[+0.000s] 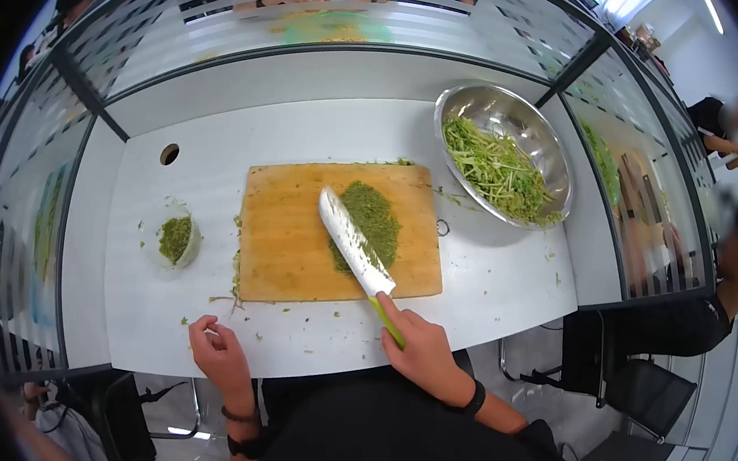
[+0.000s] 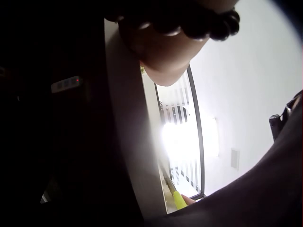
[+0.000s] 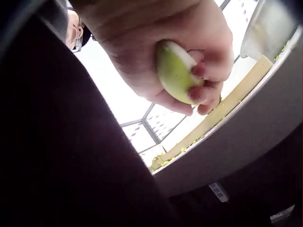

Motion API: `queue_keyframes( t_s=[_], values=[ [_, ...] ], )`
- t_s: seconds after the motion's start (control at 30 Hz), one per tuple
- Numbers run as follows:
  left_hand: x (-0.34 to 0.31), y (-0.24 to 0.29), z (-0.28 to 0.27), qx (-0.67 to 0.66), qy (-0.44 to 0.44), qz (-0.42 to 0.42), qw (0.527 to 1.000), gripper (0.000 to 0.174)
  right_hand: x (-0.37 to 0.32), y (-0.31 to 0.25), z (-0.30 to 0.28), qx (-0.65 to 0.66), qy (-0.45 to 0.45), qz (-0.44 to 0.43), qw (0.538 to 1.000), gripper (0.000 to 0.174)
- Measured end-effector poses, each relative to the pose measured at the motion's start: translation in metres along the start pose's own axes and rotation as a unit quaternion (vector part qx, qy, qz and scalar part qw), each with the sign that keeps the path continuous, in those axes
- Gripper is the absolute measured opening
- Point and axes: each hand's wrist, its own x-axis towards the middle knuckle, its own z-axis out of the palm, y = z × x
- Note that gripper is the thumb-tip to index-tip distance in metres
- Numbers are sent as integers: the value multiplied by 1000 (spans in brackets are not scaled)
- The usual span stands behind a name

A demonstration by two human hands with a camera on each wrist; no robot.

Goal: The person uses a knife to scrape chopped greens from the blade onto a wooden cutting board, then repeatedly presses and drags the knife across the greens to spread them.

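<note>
My right hand (image 1: 426,353) grips the green handle of a kitchen knife (image 1: 352,240) at the front right of the wooden cutting board (image 1: 281,222). The broad blade lies across the board, flecked with green bits, over the left side of a patch of finely chopped greens (image 1: 377,221). In the right wrist view, fingers curl round the green and white handle (image 3: 176,75). My left hand (image 1: 219,356) is at the table's front edge, left of the board, fingers loosely bent and holding nothing. The left wrist view shows mostly the wrist and its beaded bracelet (image 2: 189,26).
A steel bowl (image 1: 509,111) of cut green stalks (image 1: 495,167) stands at the back right. Left of the board is a small clear container (image 1: 193,247) with chopped greens. Scraps dot the white table (image 1: 175,310). Low partitions (image 1: 276,88) enclose the back and sides.
</note>
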Motion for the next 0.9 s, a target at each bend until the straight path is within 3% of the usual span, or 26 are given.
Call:
queue_keyframes(
  t_s=[0.27,0.37,0.5,0.7,0.8,0.9],
  values=[
    [1,4,-2,34,-9,-7,999,10,-9,9,4,8,42,-32,999,61],
    [-1,-3,2,43,10,26,999,9,-6,7,-3,7,65,-34,997,61],
    [0,10,1,40,2,-17,999,9,-12,20,-2,2,74,-53,996,61],
    [-1,4,-1,41,-6,-5,999,9,-26,21,-12,-26,30,-4,999,61],
    [0,1,1,29,4,18,999,9,-25,16,-14,-3,67,1,998,61],
    [0,4,-2,24,1,8,1000,9,-23,26,-15,-11,76,-45,996,63]
  ],
)
